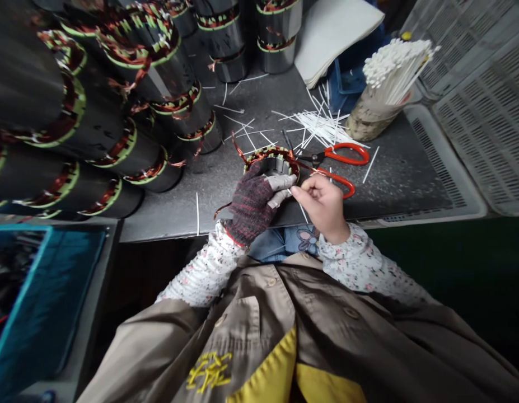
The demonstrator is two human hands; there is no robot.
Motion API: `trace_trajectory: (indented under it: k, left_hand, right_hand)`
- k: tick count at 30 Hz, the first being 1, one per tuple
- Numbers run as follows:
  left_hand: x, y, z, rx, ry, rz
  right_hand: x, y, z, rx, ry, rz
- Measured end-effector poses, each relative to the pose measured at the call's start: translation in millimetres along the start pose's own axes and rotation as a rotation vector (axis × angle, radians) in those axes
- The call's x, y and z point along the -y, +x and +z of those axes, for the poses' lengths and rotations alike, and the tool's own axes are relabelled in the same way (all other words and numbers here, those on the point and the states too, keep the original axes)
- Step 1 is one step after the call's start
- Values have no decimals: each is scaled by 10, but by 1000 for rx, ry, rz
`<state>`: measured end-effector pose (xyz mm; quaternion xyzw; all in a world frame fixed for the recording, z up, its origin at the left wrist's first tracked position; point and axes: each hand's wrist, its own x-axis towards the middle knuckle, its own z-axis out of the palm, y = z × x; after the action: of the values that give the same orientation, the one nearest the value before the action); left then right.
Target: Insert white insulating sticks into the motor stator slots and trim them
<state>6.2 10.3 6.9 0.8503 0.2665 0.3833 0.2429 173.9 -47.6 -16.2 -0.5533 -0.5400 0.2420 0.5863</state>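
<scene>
A motor stator point(276, 159) with red-brown copper windings and pale green slot liners stands on the dark bench in front of me. Over its near side lies my left hand point(254, 201), in a dark knitted glove with pale covered fingertips, its fingers curved on the rim. Close by, my right hand point(322, 204) is bare, thumb and forefinger pinched at the stator's near right edge on a thin white strip point(290, 191), mostly hidden by the fingers. Just right of the stator lie scissors with red handles point(347, 154), their blades partly behind the stator.
Stacked stators point(158, 73) fill the left and back. Loose white strips point(322, 126) lie scattered on the bench point(251, 89). A cup point(372, 115) of white sticks, a stack of white sheets point(339, 28) and grey plastic crates point(486, 112) stand right. A teal bin point(70, 296) is lower left.
</scene>
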Motion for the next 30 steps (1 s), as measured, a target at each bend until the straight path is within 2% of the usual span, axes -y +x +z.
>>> trace_trajectory:
  k: [4,6,10,14,16,19,23,25,26,28,30]
  left_hand:
    - [1,13,10,-10,78,102]
    - [-22,17,18,-37,118,119]
    - [-71,-11,54,-86,150,64]
    - [-80,-47,90,-81,132,-55]
    - [-73,-52,110,-58,134,-104]
    - [-57,-60,172,-50,150,-115]
    - [-68,-90,288,-63,238,-100]
    - [-116,-112,286,-68,238,-114]
    - [-154,-124,254,-61,214,-118]
    - [-250,-150,130,-30,228,-65]
    - [-344,-173,-50,4,417,50]
  right_hand:
    - [210,-28,-122,180,-16,3]
    - [328,-6,-232,230,68,42]
    - [428,80,-381,231,269,91]
    - [424,87,-427,393,433,150]
    - [449,76,-458,359,463,207]
    - [462,177,-401,215,514,184]
    - [298,498,-22,76,632,148]
    - [192,581,130,55,582,151]
    - [148,576,160,61,496,107]
    - [75,487,132,113,227,-75]
    - [-5,351,39,195,-62,-272]
